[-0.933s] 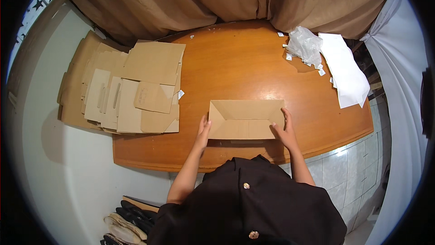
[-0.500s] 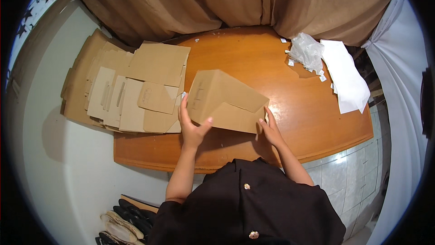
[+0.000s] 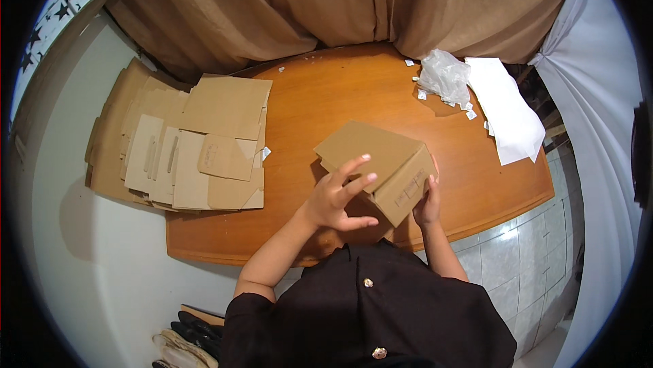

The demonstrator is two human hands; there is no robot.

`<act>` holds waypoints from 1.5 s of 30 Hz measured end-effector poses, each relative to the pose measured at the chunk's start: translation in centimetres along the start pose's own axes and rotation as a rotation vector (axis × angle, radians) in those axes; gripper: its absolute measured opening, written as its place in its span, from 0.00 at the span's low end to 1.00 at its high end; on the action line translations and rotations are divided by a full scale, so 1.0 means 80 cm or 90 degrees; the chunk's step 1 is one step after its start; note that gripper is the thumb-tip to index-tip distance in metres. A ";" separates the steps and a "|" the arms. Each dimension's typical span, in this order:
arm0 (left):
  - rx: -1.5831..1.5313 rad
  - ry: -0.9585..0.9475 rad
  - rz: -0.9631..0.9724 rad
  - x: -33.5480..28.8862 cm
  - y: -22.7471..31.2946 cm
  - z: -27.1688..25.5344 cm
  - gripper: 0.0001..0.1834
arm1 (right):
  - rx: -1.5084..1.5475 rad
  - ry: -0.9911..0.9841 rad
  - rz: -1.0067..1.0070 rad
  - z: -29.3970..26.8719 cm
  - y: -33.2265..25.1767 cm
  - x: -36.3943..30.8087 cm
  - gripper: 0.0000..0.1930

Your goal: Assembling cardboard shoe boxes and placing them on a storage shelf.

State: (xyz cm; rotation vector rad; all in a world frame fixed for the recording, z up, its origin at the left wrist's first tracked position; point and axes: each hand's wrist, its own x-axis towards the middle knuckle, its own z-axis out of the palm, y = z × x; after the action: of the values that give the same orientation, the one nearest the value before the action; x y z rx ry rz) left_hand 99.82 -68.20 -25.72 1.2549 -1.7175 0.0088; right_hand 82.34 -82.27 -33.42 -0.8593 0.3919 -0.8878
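Observation:
A folded-up brown cardboard box [image 3: 371, 150] is tilted over the middle of the wooden table, its printed end turned toward me and to the right. My right hand [image 3: 428, 203] grips that end at its right edge, thumb in front and the other fingers mostly behind the box. Just left of the box, my left hand [image 3: 340, 198] is open with its fingers spread. Its fingertips come close to the box's near left edge; whether they touch it I cannot tell.
Flattened cardboard pieces [image 3: 224, 113] lie stacked on the left of the wooden table [image 3: 326, 89]. At the back right are a clear plastic bag [image 3: 443, 75], several small white tags [image 3: 471, 115] and white paper sheets [image 3: 507, 109]. Shoes [image 3: 187, 341] stand on the floor at lower left.
The box has been turned, so its printed end now sits at the near right rather than the left. My left hand has let go and spread its fingers; the right still holds on.

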 end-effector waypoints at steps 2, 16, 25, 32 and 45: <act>0.069 -0.053 -0.026 0.005 -0.012 -0.003 0.48 | 0.029 0.037 0.043 -0.031 0.013 0.009 0.30; 0.195 -0.180 0.063 0.045 -0.048 0.025 0.13 | -0.249 0.336 0.042 -0.105 0.014 0.028 0.27; 0.431 0.067 -0.121 0.097 -0.072 0.030 0.12 | -0.502 0.149 -0.186 -0.049 -0.002 -0.012 0.36; 0.381 -0.104 -0.275 -0.004 -0.108 -0.043 0.16 | -0.867 -0.044 -0.227 -0.041 0.001 0.002 0.21; 0.324 -0.064 -0.556 -0.186 -0.045 -0.002 0.26 | -0.877 -0.743 -0.103 0.097 0.080 0.071 0.21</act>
State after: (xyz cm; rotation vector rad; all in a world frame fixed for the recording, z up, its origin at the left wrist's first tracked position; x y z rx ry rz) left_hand 102.51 -59.00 -37.65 2.3338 -1.1436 -0.1421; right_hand 93.80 -80.87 -33.49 -2.4921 -0.1907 0.0031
